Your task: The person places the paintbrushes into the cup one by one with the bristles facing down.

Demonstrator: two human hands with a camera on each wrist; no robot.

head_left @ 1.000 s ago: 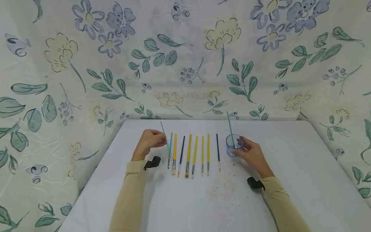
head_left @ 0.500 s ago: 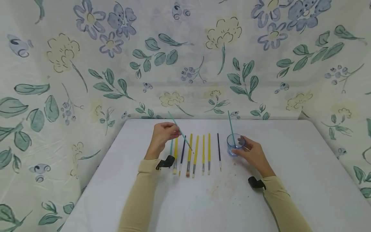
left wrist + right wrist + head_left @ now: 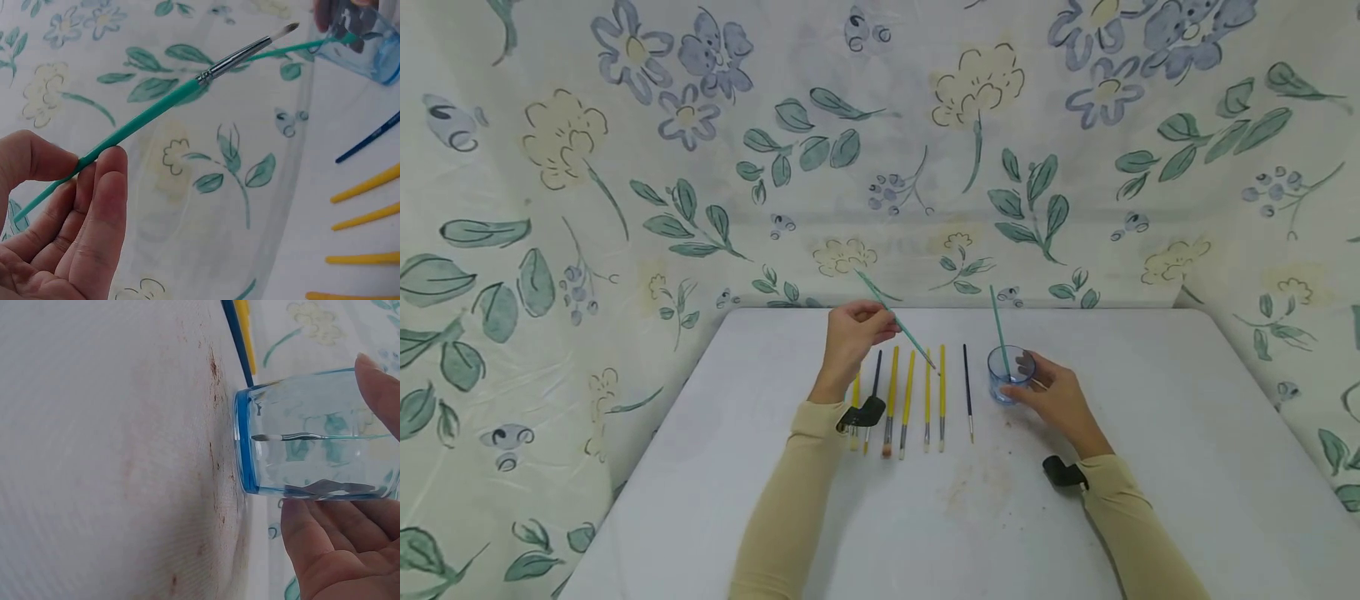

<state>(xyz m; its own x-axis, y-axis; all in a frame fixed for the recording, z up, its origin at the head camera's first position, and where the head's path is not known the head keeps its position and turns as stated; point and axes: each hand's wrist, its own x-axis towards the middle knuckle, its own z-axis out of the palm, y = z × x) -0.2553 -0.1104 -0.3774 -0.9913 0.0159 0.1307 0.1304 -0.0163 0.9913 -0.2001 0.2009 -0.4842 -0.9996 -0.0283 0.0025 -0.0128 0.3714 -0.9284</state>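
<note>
My left hand [image 3: 850,337] pinches a teal paintbrush [image 3: 147,117] between thumb and fingers, in the air over the row of brushes. It slants, bristles down and to the right in the head view. My right hand [image 3: 1060,402] holds a clear blue-tinted glass [image 3: 998,390], thumb on one side and fingers on the other. The glass stands upright on the table. Inside it leans another teal paintbrush [image 3: 997,321], bristles down near the base, as the right wrist view shows.
Several yellow paintbrushes [image 3: 907,387] lie side by side on the white table [image 3: 917,533], bristles towards me. A dark blue paintbrush [image 3: 967,387] lies between them and the glass. Another dark blue one [image 3: 877,367] is partly behind my left wrist. Brownish smudges [image 3: 973,487] mark the tabletop.
My left hand has lifted the teal paintbrush from the row's left end and carried it right, towards the glass. The right hand and the glass have stayed in place.
</note>
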